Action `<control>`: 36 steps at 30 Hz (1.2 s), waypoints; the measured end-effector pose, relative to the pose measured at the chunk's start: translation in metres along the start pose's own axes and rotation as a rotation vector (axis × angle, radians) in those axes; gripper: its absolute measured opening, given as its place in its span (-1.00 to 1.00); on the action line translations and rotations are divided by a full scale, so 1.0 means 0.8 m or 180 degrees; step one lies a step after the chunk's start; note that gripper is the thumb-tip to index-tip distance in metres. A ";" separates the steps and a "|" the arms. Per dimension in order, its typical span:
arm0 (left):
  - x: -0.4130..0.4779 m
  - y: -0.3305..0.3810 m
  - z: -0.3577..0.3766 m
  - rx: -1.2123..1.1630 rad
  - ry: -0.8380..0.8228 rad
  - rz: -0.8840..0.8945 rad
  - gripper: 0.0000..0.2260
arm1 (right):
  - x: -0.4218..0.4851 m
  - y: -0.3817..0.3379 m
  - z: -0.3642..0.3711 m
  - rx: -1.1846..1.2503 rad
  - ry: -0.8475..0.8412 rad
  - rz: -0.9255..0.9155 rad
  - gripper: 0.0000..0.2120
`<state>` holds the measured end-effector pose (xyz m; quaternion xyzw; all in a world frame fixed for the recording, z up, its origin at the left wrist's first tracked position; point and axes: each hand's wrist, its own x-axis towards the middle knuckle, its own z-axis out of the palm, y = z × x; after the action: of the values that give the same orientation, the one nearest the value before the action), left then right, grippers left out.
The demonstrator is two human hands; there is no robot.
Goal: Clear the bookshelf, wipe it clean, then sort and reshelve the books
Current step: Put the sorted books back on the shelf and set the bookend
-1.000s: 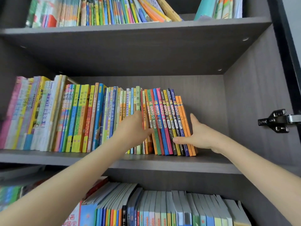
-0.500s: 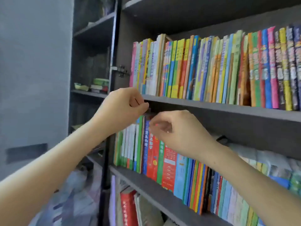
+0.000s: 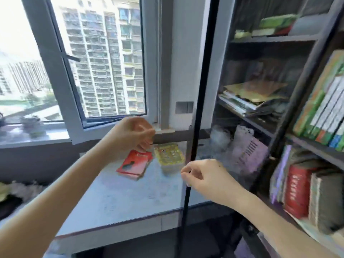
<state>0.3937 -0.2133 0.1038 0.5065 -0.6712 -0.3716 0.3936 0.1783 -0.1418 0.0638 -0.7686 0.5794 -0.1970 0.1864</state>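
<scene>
Two hands hang in the air, fingers loosely curled, with nothing visible in either. The left hand (image 3: 133, 135) is higher and farther out, and the right hand (image 3: 205, 176) is lower, its fingertips at the dark edge of a cabinet door (image 3: 197, 108). Just below the left hand a red book (image 3: 133, 164) lies on the desk (image 3: 121, 198), with a yellow book (image 3: 170, 155) beside it, between the hands. Right of the right hand stands the bookshelf (image 3: 297, 90), its books (image 3: 297, 187) blurred.
</scene>
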 end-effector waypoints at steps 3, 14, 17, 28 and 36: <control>0.007 -0.107 -0.102 0.0165 0.0074 -0.0573 -0.92 | 0.076 -0.049 0.116 0.0476 -0.0263 0.0290 -0.78; 0.058 -0.327 -0.163 -0.0092 0.0304 -0.1589 -0.92 | 0.250 0.011 0.290 0.4339 0.0507 0.2987 -0.67; 0.089 -0.370 -0.157 -0.0025 0.0316 -0.1786 -0.92 | 0.302 0.048 0.317 0.5018 0.0746 0.3428 -0.55; 0.296 -0.549 -0.063 0.1159 0.0312 -0.2378 -0.61 | 0.490 0.197 0.373 0.5220 0.1617 0.4391 -0.51; 0.380 -0.619 0.007 0.1871 -0.0100 -0.3096 -0.34 | 0.538 0.272 0.390 0.4813 0.1330 0.5060 -0.72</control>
<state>0.5261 -0.6128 -0.2966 0.8400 -0.4416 -0.3152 0.0096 0.2703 -0.5954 -0.2772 0.1800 0.6573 -0.4488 0.5780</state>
